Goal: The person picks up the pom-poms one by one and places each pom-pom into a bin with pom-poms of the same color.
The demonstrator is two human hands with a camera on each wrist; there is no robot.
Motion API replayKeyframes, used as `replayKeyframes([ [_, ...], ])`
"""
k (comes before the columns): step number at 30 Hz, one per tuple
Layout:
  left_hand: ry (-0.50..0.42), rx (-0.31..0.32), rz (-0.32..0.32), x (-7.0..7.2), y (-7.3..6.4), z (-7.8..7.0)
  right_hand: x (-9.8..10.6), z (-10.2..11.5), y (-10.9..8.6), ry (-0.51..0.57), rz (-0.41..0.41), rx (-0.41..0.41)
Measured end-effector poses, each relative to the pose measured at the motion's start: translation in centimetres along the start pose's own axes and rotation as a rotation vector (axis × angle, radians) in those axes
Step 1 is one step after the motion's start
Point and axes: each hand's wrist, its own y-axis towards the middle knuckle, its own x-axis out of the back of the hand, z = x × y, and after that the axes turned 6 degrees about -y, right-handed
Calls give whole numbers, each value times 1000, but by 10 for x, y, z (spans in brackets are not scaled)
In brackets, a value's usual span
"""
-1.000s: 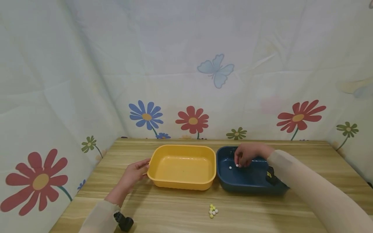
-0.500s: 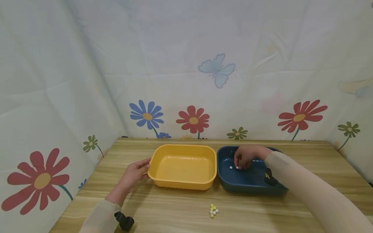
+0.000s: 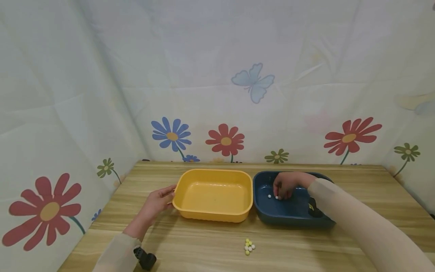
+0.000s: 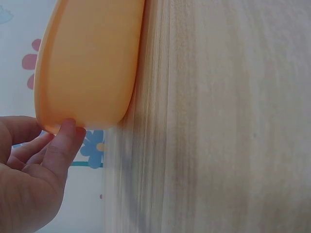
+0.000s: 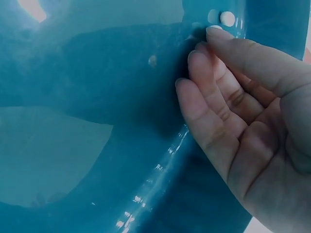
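In the head view my left hand [image 3: 157,204] pinches the left end of a yellow plastic basin [image 3: 214,217]. The left wrist view has its thumb [image 4: 63,145] on the basin's outer wall, the other fingers up at the rim. My right hand [image 3: 286,186] reaches down inside a dark blue basin [image 3: 292,221]. Between its thumb and forefinger tips it pinches a small white ball [image 3: 276,197], mostly hidden by the thumb in the right wrist view. A second white ball [image 5: 227,19] lies on the blue floor just beyond those fingertips.
Several small yellow and white balls [image 3: 249,246] lie clustered on the wooden table [image 3: 190,249] in front of the basins. Both basins stand side by side, ends nearly touching. A flowered cloth [image 3: 204,94] hangs behind the table.
My right hand has lowered slightly with the white ball, nearer the blue basin's floor. The left hand and both basins have stayed in place.
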Motion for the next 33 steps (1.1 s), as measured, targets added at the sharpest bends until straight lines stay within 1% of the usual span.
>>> replayKeyframes([
  [9,-6,0,2,0,0,0,-3,-4,6,8,-9,-17],
  [18,-10,1,3,0,0,2,-2,0,3,6,29,-9],
  [25,-3,9,-10,1,0,5,0,3,1,21,51,-3],
  [29,-1,7,-10,0,1,5,4,5,-3,15,41,-12],
  [33,2,-2,-4,0,3,5,11,7,-8,-15,14,4],
])
